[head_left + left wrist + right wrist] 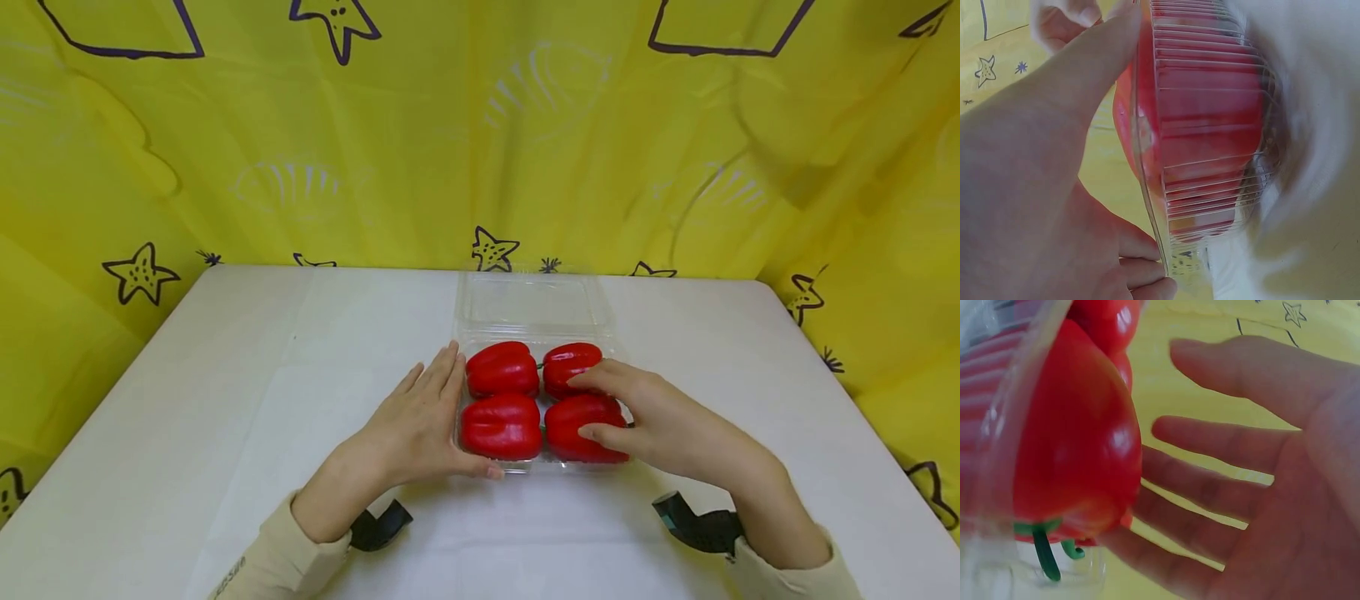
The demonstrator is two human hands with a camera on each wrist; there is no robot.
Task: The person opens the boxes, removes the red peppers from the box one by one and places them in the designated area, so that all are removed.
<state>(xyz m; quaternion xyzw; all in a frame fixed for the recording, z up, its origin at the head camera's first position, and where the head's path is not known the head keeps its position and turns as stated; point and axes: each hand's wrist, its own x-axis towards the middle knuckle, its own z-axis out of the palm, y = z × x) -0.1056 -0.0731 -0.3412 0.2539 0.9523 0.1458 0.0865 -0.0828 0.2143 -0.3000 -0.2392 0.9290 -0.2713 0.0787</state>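
A clear plastic clamshell box (517,468) sits on the table with its lid folded back. In it lie several red bell peppers (501,427), two to a row. My left hand (416,429) rests along the box's left rim, fingers straight, the thumb at the front edge. Over the right-hand peppers hovers my right hand (648,412), its fingers spread and holding nothing. In the right wrist view, a red pepper (1079,444) with a green stem is beside those fingers; whether any fingertip touches it, I cannot tell. The left wrist view shows the ribbed box wall (1210,106).
The transparent lid (534,302) lies open toward the back of the white table (247,400). A yellow curtain (420,133) with starfish drawings hangs behind and on both sides. Dark wrist mounts (382,525) show at both sleeves.
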